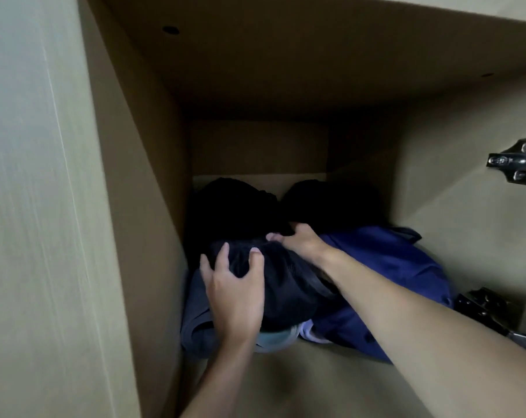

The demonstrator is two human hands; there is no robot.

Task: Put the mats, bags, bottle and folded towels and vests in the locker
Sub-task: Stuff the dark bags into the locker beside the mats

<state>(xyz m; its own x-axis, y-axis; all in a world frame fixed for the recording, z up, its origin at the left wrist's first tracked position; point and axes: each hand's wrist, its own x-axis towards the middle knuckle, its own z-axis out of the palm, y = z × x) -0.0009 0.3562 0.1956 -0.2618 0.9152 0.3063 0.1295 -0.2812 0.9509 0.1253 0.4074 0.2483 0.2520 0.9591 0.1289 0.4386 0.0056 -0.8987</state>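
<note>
Head view, looking down into the locker [129, 206], brown-walled and dim. On its floor, against the left wall, a dark bundle [288, 285] of cloth. On the bundle's near left, the left hand [234, 294], fingers spread and curved over it, tips dug into the cloth, gripping. At the bundle's far edge, the right hand [301, 241], fingers curled into the fabric, holding it. Just right of the bundle and touching it, a crumpled blue bag [385, 267], partly under the right forearm. Beneath the bundle's near edge, a strip of pale cloth [273, 337]. Farther back, two black rounded shapes [234, 206] side by side by the rear wall, too dark to name. On the right wall, two metal hinges [515, 164].
</note>
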